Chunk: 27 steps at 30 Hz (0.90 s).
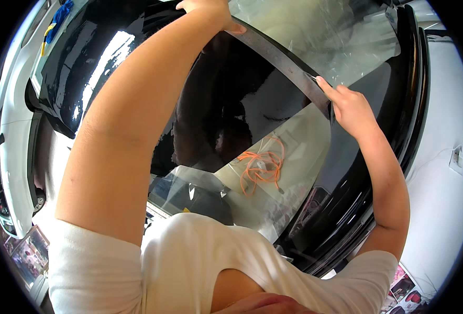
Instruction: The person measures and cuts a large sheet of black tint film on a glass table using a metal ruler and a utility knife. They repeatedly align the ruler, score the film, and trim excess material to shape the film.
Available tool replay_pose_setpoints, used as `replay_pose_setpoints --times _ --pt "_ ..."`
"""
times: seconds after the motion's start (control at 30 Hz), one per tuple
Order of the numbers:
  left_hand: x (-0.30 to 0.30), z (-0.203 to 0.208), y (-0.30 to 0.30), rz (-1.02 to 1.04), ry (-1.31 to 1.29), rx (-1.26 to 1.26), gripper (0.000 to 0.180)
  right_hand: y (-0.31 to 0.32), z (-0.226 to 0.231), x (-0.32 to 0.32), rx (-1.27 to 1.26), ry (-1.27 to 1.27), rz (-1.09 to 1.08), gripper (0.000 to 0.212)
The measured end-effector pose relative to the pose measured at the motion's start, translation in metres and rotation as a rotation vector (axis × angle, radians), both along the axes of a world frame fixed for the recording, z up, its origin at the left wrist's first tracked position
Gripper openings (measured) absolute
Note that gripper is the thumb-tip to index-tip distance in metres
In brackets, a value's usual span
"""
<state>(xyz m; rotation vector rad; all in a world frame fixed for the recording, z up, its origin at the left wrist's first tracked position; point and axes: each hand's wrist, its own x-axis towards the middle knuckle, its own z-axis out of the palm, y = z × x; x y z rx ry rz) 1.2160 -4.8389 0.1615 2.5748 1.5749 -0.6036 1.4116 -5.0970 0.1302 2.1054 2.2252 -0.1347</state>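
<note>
We see left hand (208, 9) spread, thumb on grey strip (273, 56) — right hand (350, 107) pinching thin tool (313, 78), type unclear, at strip's edge.

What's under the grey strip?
A glossy black sheet shows along much of the near edge of the grey strip. Whatever lies directly under the strip is covered, and the left hand hides its far end.

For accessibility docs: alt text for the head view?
A person's left hand rests its thumb on a long grey strip across a dark glossy sheet; the right hand is near the strip's other end. A tangled orange cable shows below; a white car stands at left.
</note>
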Motion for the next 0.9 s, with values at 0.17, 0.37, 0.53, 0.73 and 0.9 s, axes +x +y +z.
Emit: replay_pose_setpoints --times 0.17,0.37,0.53,0.73,0.9 --pt "-0.004 -0.009 0.003 -0.03 -0.021 0.066 0.094 -0.012 0.006 0.002 -0.044 -0.025 -0.007 0.066" --pt "-0.003 -0.011 0.005 -0.03 -0.02 0.045 0.094 -0.03 0.011 0.009 -0.052 -0.014 -0.002 0.069" --pt "-0.004 -0.012 0.007 -0.015 -0.018 0.035 0.095 -0.032 0.016 0.008 -0.063 -0.03 0.007 0.068" --pt "-0.003 -0.009 0.005 0.005 -0.025 0.015 0.091 -0.036 0.021 0.008 -0.155 -0.096 -0.031 0.066" --pt "-0.004 -0.013 0.006 -0.021 -0.036 0.044 0.09 -0.037 0.021 0.008 -0.134 -0.079 -0.022 0.065"
